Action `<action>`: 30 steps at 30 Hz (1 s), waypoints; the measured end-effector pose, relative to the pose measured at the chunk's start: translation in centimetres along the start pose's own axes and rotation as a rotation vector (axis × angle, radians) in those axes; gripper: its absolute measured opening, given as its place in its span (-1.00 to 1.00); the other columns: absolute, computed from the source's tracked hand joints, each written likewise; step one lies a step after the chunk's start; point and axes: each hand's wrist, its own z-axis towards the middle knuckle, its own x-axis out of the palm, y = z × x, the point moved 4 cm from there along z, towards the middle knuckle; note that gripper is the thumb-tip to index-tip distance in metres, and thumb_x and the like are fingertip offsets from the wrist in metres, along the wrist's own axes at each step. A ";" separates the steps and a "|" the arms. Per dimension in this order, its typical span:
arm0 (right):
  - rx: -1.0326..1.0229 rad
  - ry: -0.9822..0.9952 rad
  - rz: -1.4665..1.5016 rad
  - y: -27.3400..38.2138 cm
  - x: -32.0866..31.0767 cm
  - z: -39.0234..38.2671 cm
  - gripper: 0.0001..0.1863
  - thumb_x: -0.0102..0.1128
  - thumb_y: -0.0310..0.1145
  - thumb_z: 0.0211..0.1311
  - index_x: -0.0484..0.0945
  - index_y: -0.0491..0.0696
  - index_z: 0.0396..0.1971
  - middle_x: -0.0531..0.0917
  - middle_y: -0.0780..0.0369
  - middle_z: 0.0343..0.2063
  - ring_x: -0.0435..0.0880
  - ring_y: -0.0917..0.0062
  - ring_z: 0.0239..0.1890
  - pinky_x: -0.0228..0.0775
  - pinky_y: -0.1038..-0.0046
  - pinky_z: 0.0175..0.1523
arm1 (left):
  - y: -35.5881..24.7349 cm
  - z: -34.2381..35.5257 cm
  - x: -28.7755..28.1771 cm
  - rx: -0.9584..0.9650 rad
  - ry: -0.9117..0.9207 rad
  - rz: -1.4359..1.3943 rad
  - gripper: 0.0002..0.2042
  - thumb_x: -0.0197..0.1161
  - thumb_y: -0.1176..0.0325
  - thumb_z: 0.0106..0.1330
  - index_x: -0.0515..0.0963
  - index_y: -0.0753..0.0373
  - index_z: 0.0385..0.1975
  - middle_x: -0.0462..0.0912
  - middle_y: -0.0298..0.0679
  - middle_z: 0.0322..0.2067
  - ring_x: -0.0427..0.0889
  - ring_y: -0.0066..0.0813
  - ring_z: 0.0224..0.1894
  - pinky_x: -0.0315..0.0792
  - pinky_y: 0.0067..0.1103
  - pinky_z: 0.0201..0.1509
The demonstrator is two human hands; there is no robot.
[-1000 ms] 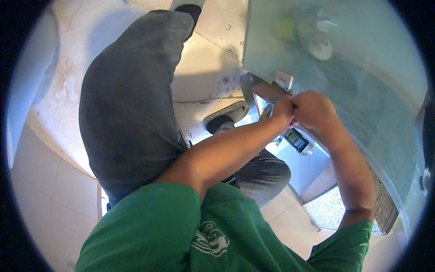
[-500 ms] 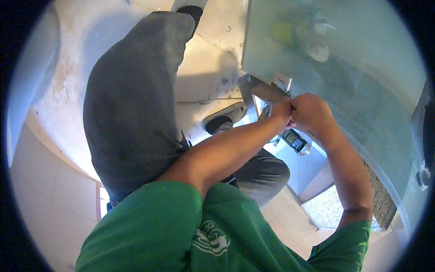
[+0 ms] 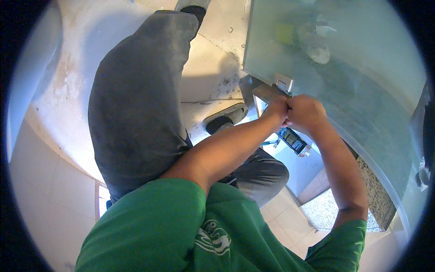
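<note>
Both hands have shifted slightly leftward since the earlier frame, uncovering more of the dark box below them. Now the right hand is curled into a fist, and the left hand meets it, knuckles touching. Most of the left fingers are hidden, so I cannot tell how far open they are, nor what either hand grips. Just beyond them is a brown strip, beside a pale square fitting at the edge of the glass panel. Nearer the person, the dark box lies on a pale surface.
</note>
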 end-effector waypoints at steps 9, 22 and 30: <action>-0.039 -0.035 -0.021 -1.5 -1.2 -0.9 -0.75 0.28 -0.22 0.09 0.77 0.04 -0.26 0.77 0.05 -0.31 0.77 0.11 -0.18 0.62 0.10 -0.05 | -0.5 -0.7 2.1 -0.029 0.014 0.004 -0.82 0.06 0.27 0.48 0.52 0.23 -0.24 0.59 -0.14 -0.50 0.57 -0.39 -0.58 0.31 -0.51 -0.63; -0.044 0.040 -0.030 -0.8 -2.3 0.7 -0.61 0.62 -0.24 -0.19 0.79 -0.09 -0.30 0.79 0.04 -0.27 0.80 0.10 -0.17 0.67 0.14 -0.05 | 0.0 1.3 1.7 -0.068 0.073 -0.246 -0.79 0.03 0.23 0.45 0.48 0.17 -0.39 0.48 -0.22 -0.59 0.41 -0.44 -0.68 0.12 -0.50 -0.68; -0.054 0.015 -0.045 -0.9 -1.5 0.8 -0.62 0.61 -0.17 -0.15 0.79 -0.07 -0.32 0.80 0.05 -0.28 0.81 0.13 -0.17 0.68 0.18 -0.04 | -0.4 0.9 1.5 -0.042 0.072 -0.125 -0.69 -0.05 0.20 0.49 0.50 0.24 -0.41 0.46 -0.21 -0.62 0.40 -0.43 -0.71 0.09 -0.50 -0.70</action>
